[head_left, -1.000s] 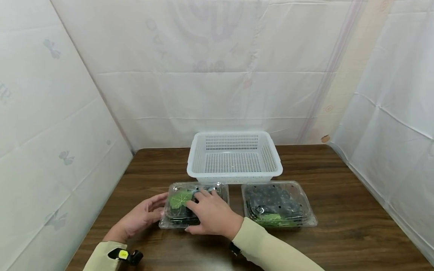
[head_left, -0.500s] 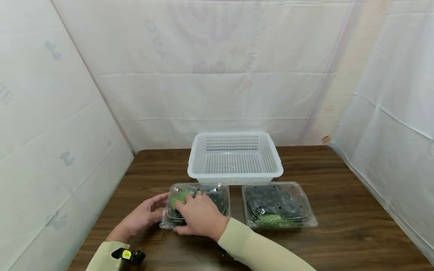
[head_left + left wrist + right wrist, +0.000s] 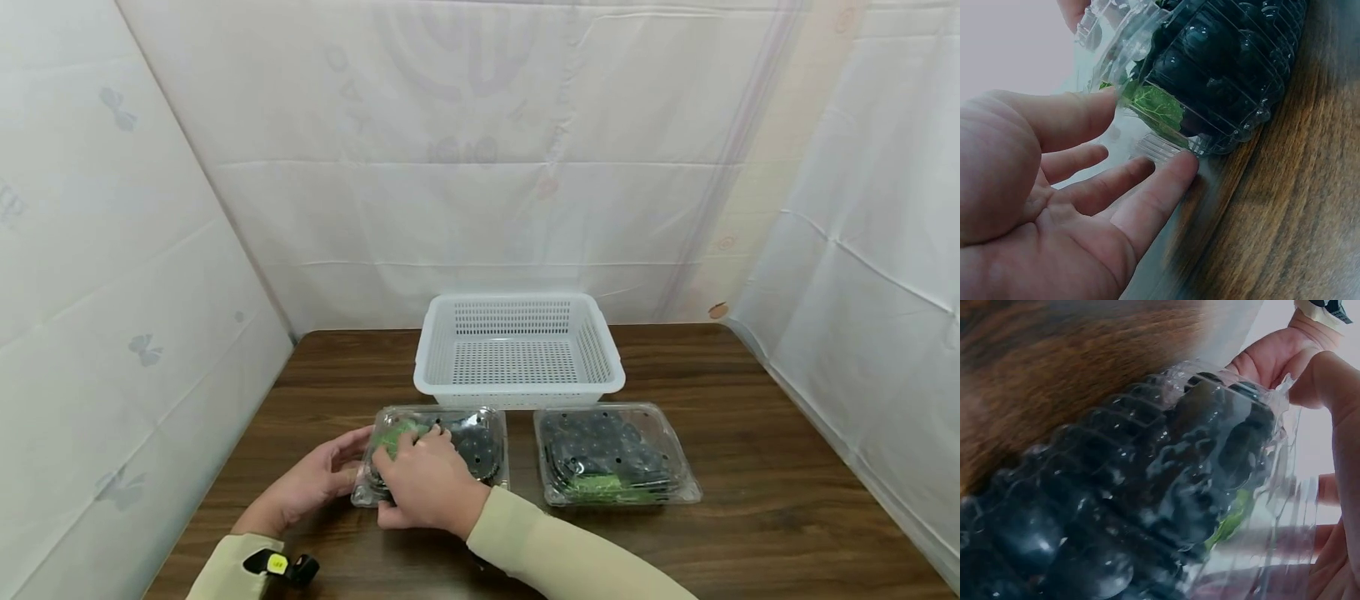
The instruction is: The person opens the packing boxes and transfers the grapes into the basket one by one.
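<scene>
A clear plastic clamshell [image 3: 483,446] of dark grapes stands on the table, with a green leaf [image 3: 1157,106] under its plastic at the left end. My left hand [image 3: 311,483] is at that end, its thumb close to the rim and its straight fingers low against the side. Over the lid lies my right hand [image 3: 427,487], with bent fingers on top and the thumb at the front left edge. In the right wrist view, the right thumb [image 3: 1316,394] meets the rim near the left hand [image 3: 1272,359]. The right hand hides part of the lid.
A second clamshell [image 3: 611,446] of dark grapes, with a green patch at its front, stands to the right. Behind both is a white slotted basket [image 3: 517,390]. The dark wooden table [image 3: 750,467] meets white cloth walls [image 3: 480,208] at its back and sides.
My right hand has slid left across the lid toward its front left corner, uncovering more grapes on the right. The left hand and both clamshells have stayed in place.
</scene>
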The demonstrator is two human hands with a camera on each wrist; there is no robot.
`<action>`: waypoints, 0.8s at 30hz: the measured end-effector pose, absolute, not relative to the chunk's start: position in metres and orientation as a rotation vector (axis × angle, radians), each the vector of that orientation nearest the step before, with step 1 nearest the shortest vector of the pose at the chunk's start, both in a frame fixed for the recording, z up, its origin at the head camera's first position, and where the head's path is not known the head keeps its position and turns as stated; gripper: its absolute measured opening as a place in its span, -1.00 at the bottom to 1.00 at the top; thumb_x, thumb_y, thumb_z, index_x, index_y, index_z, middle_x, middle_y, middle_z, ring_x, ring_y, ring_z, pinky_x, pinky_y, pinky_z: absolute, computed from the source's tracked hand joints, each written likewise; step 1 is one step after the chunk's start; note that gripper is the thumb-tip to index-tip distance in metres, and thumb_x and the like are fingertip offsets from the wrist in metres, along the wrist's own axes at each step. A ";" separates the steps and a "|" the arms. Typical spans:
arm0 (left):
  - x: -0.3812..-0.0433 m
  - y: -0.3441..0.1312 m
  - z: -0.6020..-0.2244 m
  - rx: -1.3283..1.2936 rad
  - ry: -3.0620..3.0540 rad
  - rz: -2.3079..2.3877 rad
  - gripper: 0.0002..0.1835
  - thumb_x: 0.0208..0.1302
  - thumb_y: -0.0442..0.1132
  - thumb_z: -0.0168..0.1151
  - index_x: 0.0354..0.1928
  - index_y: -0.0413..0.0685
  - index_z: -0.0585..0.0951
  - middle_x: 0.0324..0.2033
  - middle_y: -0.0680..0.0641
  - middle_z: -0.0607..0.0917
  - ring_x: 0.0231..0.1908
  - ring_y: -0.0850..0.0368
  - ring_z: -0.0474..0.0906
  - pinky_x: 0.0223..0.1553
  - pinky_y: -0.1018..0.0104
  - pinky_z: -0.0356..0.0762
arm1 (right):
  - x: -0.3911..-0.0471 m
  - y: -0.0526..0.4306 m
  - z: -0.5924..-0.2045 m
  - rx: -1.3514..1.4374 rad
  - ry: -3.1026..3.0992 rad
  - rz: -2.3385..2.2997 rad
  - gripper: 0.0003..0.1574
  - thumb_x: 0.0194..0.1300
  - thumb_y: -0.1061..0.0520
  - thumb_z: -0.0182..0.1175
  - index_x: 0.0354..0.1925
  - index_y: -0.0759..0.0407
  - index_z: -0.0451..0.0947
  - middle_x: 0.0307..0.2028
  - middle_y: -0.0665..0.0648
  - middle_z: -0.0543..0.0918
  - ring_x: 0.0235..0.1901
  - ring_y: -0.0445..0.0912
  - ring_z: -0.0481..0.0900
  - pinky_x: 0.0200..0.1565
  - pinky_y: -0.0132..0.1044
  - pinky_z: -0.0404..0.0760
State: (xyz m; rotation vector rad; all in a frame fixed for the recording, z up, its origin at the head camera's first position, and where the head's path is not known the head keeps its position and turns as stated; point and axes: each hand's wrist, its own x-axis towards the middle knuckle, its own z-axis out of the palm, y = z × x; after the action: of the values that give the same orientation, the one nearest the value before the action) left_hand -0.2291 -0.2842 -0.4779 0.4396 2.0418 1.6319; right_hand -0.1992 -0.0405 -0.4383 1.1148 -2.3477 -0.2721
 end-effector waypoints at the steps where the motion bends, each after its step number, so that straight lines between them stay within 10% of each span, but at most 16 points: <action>1: -0.229 -0.284 -0.478 0.447 2.047 1.624 -0.11 0.48 -0.24 0.22 0.63 -0.25 -0.09 0.54 -0.46 0.07 0.34 -0.03 0.46 0.12 0.29 0.66 | -0.199 -0.042 -0.439 1.104 -2.337 -0.270 -0.24 0.18 -0.49 0.14 0.10 -0.03 0.62 -0.14 0.18 0.79 -0.42 0.14 0.78 -0.31 0.04 0.80; 8: -0.231 -0.285 -0.478 0.482 2.058 1.587 -0.10 0.49 -0.22 0.21 0.63 -0.25 -0.11 0.55 -0.47 0.03 0.40 -0.19 0.37 0.13 0.33 0.64 | -0.198 -0.051 -0.439 1.055 -2.329 -0.308 -0.25 0.15 -0.45 0.13 0.08 0.00 0.65 -0.20 0.18 0.79 -0.41 0.16 0.78 -0.40 0.06 0.79; 24: -0.231 -0.283 -0.475 0.406 2.092 1.620 -0.12 0.35 -0.42 0.18 0.61 -0.24 -0.02 0.48 -0.46 0.20 0.21 0.14 0.52 0.08 0.26 0.67 | -0.200 -0.060 -0.444 1.006 -2.327 -0.346 -0.16 0.15 -0.49 0.01 0.08 0.03 0.68 -0.15 0.19 0.77 -0.42 0.21 0.78 -0.50 0.06 0.76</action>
State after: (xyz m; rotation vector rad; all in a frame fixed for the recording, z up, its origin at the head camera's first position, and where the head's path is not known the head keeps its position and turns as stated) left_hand -0.2305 -0.2833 -0.4747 0.4060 2.0924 1.6200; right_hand -0.2003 -0.0598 -0.4444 1.0063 -2.3268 -0.3463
